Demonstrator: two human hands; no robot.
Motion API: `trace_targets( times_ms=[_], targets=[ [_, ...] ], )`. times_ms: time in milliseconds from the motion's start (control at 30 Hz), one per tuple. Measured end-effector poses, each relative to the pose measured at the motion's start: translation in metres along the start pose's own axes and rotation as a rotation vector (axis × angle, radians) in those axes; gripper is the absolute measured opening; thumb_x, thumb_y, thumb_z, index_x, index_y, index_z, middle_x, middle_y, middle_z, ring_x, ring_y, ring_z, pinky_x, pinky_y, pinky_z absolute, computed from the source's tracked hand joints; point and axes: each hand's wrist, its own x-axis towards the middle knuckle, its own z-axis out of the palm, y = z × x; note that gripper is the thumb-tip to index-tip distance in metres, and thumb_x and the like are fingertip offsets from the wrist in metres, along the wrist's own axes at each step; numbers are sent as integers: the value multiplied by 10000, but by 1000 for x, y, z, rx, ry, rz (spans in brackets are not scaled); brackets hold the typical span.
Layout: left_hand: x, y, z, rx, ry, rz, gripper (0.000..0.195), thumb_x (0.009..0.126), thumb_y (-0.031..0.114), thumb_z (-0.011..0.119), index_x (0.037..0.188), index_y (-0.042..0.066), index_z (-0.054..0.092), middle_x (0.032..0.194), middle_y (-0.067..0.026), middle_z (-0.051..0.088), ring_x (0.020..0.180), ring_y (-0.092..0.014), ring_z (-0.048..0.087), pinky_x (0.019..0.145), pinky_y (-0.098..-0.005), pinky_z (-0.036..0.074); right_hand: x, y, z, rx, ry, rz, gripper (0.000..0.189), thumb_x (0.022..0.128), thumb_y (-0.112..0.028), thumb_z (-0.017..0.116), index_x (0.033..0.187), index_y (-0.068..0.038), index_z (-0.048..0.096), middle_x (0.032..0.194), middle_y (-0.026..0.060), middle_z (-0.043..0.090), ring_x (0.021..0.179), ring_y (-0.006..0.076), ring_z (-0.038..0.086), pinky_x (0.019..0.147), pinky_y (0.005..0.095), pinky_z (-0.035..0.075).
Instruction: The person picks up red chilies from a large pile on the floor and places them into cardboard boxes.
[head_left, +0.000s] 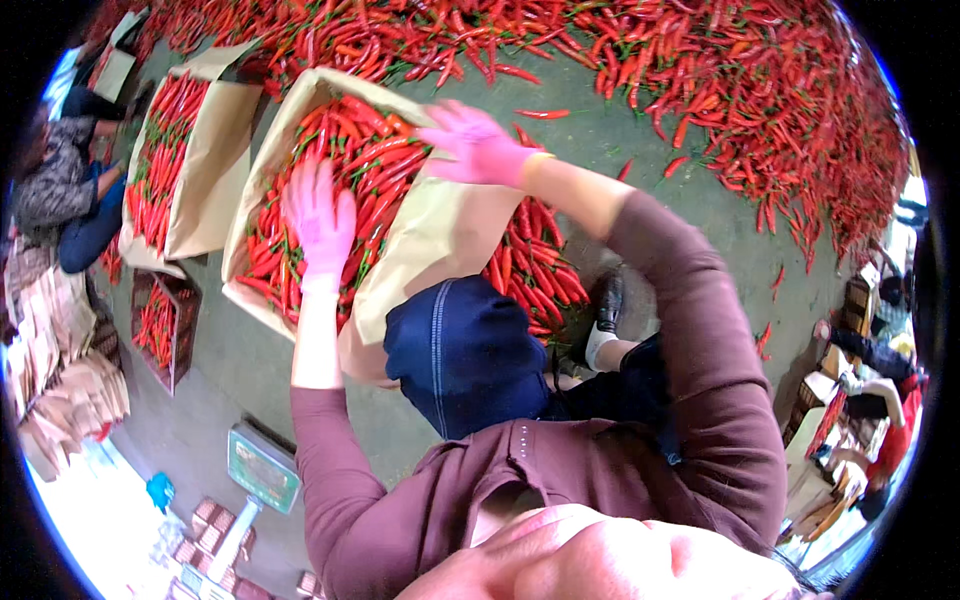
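An open brown cardboard box (427, 247) filled with red chili peppers (386, 169) sits tilted before me. My left hand (321, 217), in a pink glove, lies flat on the peppers inside, thumb spread from the fingers. Over the box's upper right rim reaches my right hand (476, 146), gloved in pink too, slightly blurred, its fingers apart. Neither hand grips anything that I can see. Beside my knee (469, 352), a smaller heap of red chilies (536, 266) lies on the floor against the box.
A large chili pile (720, 90) spreads across the far floor. Another filled carton (214, 150) and a plastic crate (169, 330) stand left, near a seated person (67, 180). A platform scale (262, 465) is lower left. Other people (892, 427) work among boxes at right.
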Motion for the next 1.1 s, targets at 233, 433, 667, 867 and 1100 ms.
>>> trace_targets(
  times_ms=[233,433,667,867,1100],
  targets=[
    [59,-65,78,144,-308,-142,406,843,421,624,1160,171,661,1079,-72,655,1035,-276,601,902,-465,427,-223,31,-67,3,-560,319,492,866,-294,614,1314,-105,539,1321,160,524,1253,355,475,1011,462,410],
    [113,-37,78,158,-578,-298,420,849,492,589,1111,183,705,1084,-101,680,1051,-281,639,921,-459,446,-420,-1,6,716,-286,1298,382,854,-263,632,1200,-103,626,1352,167,530,1244,397,496,997,480,442],
    [108,-66,90,-732,-630,-1160,302,893,430,664,950,137,709,715,-25,652,535,-118,530,486,-257,392,-399,-10,7,495,-153,1218,432,856,-238,633,1230,-22,612,1193,215,624,1127,371,588,989,408,461],
    [118,-36,96,-589,-771,-1062,304,861,394,686,721,125,657,581,18,576,434,-88,432,392,-261,283,-374,-9,10,496,-236,1097,435,882,-282,612,1232,-25,611,1218,189,617,1157,365,567,998,412,449],
    [114,-30,95,-786,-447,-1318,273,917,387,640,814,134,647,612,31,582,433,-71,417,406,-223,299,-375,-18,-3,599,-195,1094,429,889,-257,606,1245,-17,603,1254,203,602,1199,372,543,1027,417,428]
  ],
)
